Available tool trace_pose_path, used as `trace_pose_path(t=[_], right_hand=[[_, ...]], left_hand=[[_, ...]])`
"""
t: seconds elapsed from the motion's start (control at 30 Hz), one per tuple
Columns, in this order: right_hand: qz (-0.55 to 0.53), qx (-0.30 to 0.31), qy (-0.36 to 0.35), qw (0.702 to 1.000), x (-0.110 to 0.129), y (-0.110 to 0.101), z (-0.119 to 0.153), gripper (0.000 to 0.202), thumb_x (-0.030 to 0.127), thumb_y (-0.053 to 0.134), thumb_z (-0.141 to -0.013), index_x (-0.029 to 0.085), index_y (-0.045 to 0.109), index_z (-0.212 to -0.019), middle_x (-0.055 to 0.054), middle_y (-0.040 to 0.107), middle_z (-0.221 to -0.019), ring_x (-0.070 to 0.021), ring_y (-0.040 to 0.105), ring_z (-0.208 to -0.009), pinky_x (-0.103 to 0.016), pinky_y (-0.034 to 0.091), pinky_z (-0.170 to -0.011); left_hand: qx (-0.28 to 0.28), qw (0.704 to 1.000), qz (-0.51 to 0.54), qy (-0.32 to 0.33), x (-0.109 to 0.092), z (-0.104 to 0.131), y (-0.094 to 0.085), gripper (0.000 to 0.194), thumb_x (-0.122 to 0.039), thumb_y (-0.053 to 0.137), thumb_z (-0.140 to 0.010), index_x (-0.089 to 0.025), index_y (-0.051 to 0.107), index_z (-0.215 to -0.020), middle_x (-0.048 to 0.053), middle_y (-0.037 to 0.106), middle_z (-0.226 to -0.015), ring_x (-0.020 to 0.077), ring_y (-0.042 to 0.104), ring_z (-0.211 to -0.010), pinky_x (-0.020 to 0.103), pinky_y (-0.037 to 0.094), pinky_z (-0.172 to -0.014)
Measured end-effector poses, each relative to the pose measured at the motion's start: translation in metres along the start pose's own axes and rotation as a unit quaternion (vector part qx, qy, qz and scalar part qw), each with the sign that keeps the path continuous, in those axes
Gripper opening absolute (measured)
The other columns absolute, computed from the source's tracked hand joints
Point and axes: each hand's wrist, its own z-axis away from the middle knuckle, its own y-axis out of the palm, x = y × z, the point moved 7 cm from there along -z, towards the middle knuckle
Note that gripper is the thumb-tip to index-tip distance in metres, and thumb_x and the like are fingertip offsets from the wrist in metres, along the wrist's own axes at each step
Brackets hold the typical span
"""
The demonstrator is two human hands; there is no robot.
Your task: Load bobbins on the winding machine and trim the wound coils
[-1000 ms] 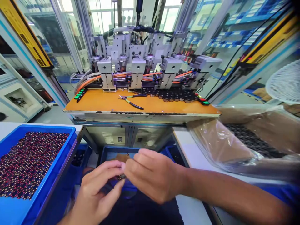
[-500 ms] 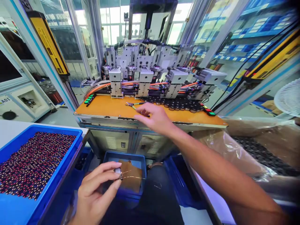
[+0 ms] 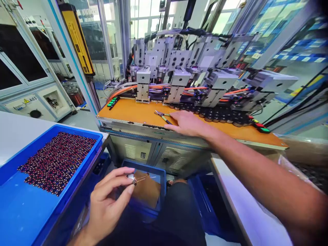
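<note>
My left hand (image 3: 112, 194) pinches a small silvery part (image 3: 131, 177) between thumb and fingers, with thin copper-coloured wires sticking out to the right. It is held above a blue bin with brown cardboard inside. My right hand (image 3: 188, 123) reaches over the orange worktop (image 3: 133, 111), its thumb and fingers apart around the handle ends of a pair of pliers (image 3: 163, 117). The pliers lie on the worktop with jaws pointing left and handles spread; part of the handles is hidden by the hand.
A machine with several grey blocks (image 3: 176, 85) stands behind the worktop. Round black parts (image 3: 217, 116) line its right side. At left, a blue tray (image 3: 23, 205) holds many small dark parts. A blue bin (image 3: 163, 184) sits below, and a white table edge (image 3: 230, 191) runs at right.
The view has swung, shifting the scene rightward. My right hand's fingers have straightened, so more of the pliers' handles shows. My left hand still pinches the silvery part, now turned slightly.
</note>
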Motion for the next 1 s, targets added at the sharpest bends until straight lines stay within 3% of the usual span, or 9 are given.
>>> trace_pose_path(t=[0.13, 0.23, 0.3, 0.37, 0.47, 0.57, 0.63, 0.73, 1.0], right_hand=[[-0.008, -0.029, -0.026, 0.999, 0.008, 0.000, 0.050, 0.050, 0.028, 0.064, -0.080, 0.008, 0.055, -0.126, -0.020, 0.059, -0.122, -0.0332, 0.056, -0.113, -0.043, 0.045, -0.099], [-0.060, -0.087, -0.035, 0.994, 0.034, 0.011, 0.105, 0.057, 0.016, 0.057, -0.078, 0.009, 0.046, -0.134, -0.018, 0.057, -0.118, -0.0298, 0.057, -0.110, -0.042, 0.049, -0.096], [-0.222, -0.149, -0.063, 0.962, 0.061, 0.019, 0.144, 0.054, 0.014, 0.053, -0.081, 0.015, 0.045, -0.134, -0.013, 0.060, -0.109, -0.0237, 0.062, -0.097, -0.035, 0.055, -0.083], [-0.358, -0.124, -0.063, 0.923, 0.090, 0.039, 0.177, 0.052, 0.014, 0.054, -0.085, 0.021, 0.045, -0.136, -0.009, 0.062, -0.106, -0.0199, 0.065, -0.092, -0.032, 0.056, -0.081], [-0.561, -0.046, -0.049, 0.825, 0.129, 0.063, 0.210, 0.062, 0.011, 0.051, -0.090, 0.028, 0.036, -0.147, -0.007, 0.063, -0.100, -0.0147, 0.065, -0.084, -0.027, 0.057, -0.076], [-0.693, -0.005, -0.073, 0.718, 0.152, 0.062, 0.224, 0.073, 0.007, 0.052, -0.088, 0.035, 0.030, -0.152, -0.009, 0.061, -0.112, -0.0154, 0.066, -0.092, -0.032, 0.057, -0.084], [-0.728, 0.011, -0.095, 0.679, 0.159, 0.056, 0.225, 0.077, 0.006, 0.054, -0.086, 0.035, 0.030, -0.153, -0.012, 0.058, -0.122, -0.0184, 0.065, -0.103, -0.040, 0.055, -0.094], [-0.737, 0.021, -0.102, 0.668, 0.160, 0.049, 0.219, 0.078, 0.006, 0.055, -0.083, 0.032, 0.033, -0.153, -0.013, 0.057, -0.124, -0.0205, 0.063, -0.110, -0.044, 0.051, -0.100], [-0.747, 0.015, -0.125, 0.653, 0.165, 0.043, 0.208, 0.083, 0.002, 0.054, -0.079, 0.036, 0.034, -0.152, -0.009, 0.057, -0.114, -0.0167, 0.062, -0.095, -0.039, 0.055, -0.087]], left_hand=[[0.007, 1.000, 0.004, 0.003, 0.001, -0.002, 0.004, 0.027, -0.003, 0.069, -0.081, -0.024, 0.075, -0.096, 0.007, 0.075, -0.112, 0.0198, 0.072, -0.102, 0.028, 0.062, -0.083], [0.008, 1.000, 0.005, 0.011, 0.001, -0.003, 0.006, 0.028, -0.002, 0.069, -0.081, -0.025, 0.075, -0.097, 0.006, 0.075, -0.112, 0.0195, 0.072, -0.102, 0.027, 0.061, -0.083], [0.012, 1.000, 0.007, 0.013, 0.001, -0.003, 0.008, 0.029, -0.002, 0.069, -0.081, -0.025, 0.075, -0.097, 0.006, 0.075, -0.112, 0.0192, 0.072, -0.102, 0.027, 0.061, -0.083], [0.019, 1.000, 0.012, 0.013, 0.001, -0.004, 0.010, 0.029, -0.002, 0.069, -0.081, -0.025, 0.075, -0.098, 0.006, 0.075, -0.111, 0.0187, 0.073, -0.100, 0.026, 0.061, -0.082], [0.025, 1.000, 0.014, 0.011, -0.001, -0.006, 0.013, 0.028, -0.001, 0.069, -0.080, -0.024, 0.075, -0.097, 0.006, 0.075, -0.110, 0.0183, 0.073, -0.098, 0.026, 0.061, -0.080], [0.020, 1.000, 0.009, 0.011, -0.004, -0.008, 0.014, 0.028, -0.001, 0.070, -0.079, -0.023, 0.075, -0.095, 0.006, 0.075, -0.109, 0.0187, 0.073, -0.098, 0.027, 0.062, -0.080], [0.017, 1.000, 0.011, 0.012, -0.005, -0.008, 0.014, 0.029, -0.001, 0.069, -0.079, -0.023, 0.075, -0.096, 0.006, 0.075, -0.109, 0.0190, 0.073, -0.099, 0.026, 0.062, -0.081], [0.026, 1.000, 0.010, 0.010, -0.005, -0.006, 0.015, 0.031, 0.000, 0.069, -0.080, -0.025, 0.075, -0.098, 0.005, 0.075, -0.112, 0.0178, 0.072, -0.100, 0.026, 0.062, -0.083], [0.037, 0.999, 0.000, 0.016, -0.006, -0.001, 0.012, 0.031, 0.000, 0.068, -0.080, -0.024, 0.074, -0.098, 0.005, 0.074, -0.113, 0.0165, 0.073, -0.098, 0.026, 0.060, -0.086]])
